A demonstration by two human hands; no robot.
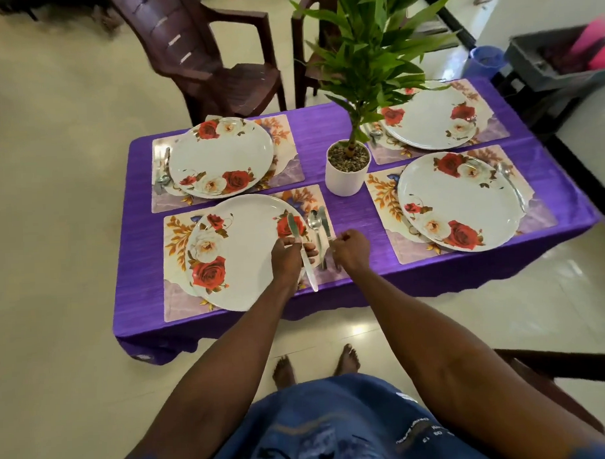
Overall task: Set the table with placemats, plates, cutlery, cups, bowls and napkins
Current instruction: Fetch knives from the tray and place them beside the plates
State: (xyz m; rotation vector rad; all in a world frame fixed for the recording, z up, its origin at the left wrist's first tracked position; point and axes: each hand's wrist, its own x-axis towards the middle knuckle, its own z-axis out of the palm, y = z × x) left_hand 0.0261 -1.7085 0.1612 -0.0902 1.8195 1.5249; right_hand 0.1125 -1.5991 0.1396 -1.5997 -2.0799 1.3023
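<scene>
**Cutlery going down at the near-left setting**

My left hand (288, 255) is curled around a table knife (302, 253), gripping it near the middle so the blade points away from me over the rim of the rose-patterned plate (240, 252) and the handle angles back toward me. My right hand (351, 250) sits just to the right of it, fingers bent inward and pinching the near ends of a spoon (315, 229) and a second knife (325, 228), which lie side by side on the placemat (177, 233) between my hands and point away from me. The plate lies under and to the left of my left hand. Beyond my hands stands a white pot (347, 174) with a green plant. Three more plates on placemats lie farther off: one beyond my left hand (219, 156), two to the right of my right hand (461, 199) (431, 115). All of it rests on the purple tablecloth (355, 213).
</scene>
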